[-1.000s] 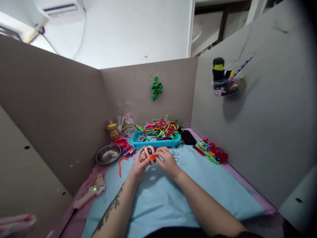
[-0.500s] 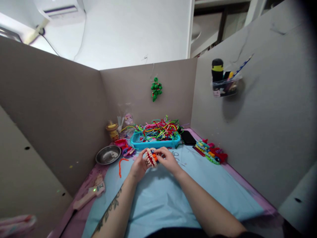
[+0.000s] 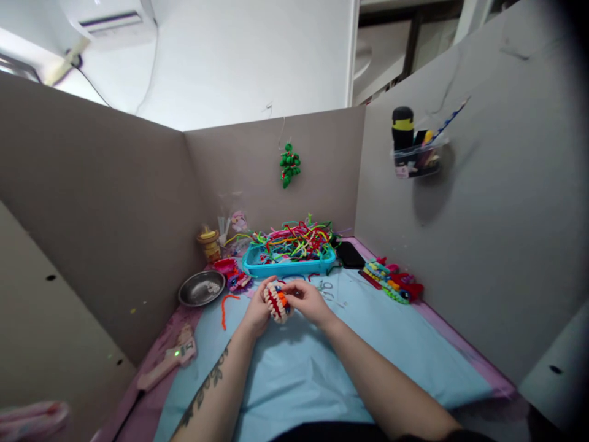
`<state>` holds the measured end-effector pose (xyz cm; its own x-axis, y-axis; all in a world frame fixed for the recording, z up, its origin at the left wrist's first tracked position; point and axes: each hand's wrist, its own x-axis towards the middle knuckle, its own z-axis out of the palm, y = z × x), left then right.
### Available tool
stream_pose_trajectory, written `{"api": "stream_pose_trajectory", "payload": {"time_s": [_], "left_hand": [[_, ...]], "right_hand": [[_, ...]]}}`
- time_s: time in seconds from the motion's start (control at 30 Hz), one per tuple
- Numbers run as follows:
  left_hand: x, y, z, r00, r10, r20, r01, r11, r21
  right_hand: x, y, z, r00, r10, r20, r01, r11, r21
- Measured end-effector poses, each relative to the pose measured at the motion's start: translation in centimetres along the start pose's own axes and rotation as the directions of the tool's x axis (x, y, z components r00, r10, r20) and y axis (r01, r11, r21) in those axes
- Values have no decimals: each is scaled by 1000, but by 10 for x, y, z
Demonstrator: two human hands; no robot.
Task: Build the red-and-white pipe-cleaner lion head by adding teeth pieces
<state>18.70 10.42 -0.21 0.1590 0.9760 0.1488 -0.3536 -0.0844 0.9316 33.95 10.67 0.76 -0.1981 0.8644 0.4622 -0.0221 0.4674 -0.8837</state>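
Just above the middle of the blue-covered table, my left hand (image 3: 257, 311) is closed around the left side of a small pipe-cleaner craft piece (image 3: 277, 304). Cream bumps ring a dark red slit on it, with an orange part and blue bits on its right side. From the right, the bent fingers of my right hand (image 3: 309, 301) pinch at the orange and blue side; their tips partly hide what they grip. Left of my hands lies a bent orange pipe cleaner (image 3: 224, 311), touched by neither.
A turquoise tray (image 3: 289, 269) heaped with coloured pipe cleaners stands behind my hands. To the left are a metal bowl (image 3: 196, 293) with small white pieces and a pink glue gun (image 3: 168, 363). A phone (image 3: 350, 255) and colourful finished crafts (image 3: 393, 282) lie right. Grey panels enclose the table.
The craft piece has moved slightly left and down and is tilted more, showing more of its red slit. My right fingertips have shifted towards its upper right side.
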Motion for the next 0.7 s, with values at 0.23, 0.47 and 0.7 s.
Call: {"api": "stream_pose_trajectory", "payload": {"time_s": [0.23,0.47,0.7], "left_hand": [[-1,1,1,999,42,-35,-40,997,59],[-2,4,2,1000,0,-26,1,1000,28],[0,1,3,995,79,-62,-73,993,91]], "right_hand": [[1,9,0,1000,5,-16,-4,1000,25],[1,9,1,999,23,-24,-22,999,50],[3,8,4,995,98,-22,-93,984,149]]}}
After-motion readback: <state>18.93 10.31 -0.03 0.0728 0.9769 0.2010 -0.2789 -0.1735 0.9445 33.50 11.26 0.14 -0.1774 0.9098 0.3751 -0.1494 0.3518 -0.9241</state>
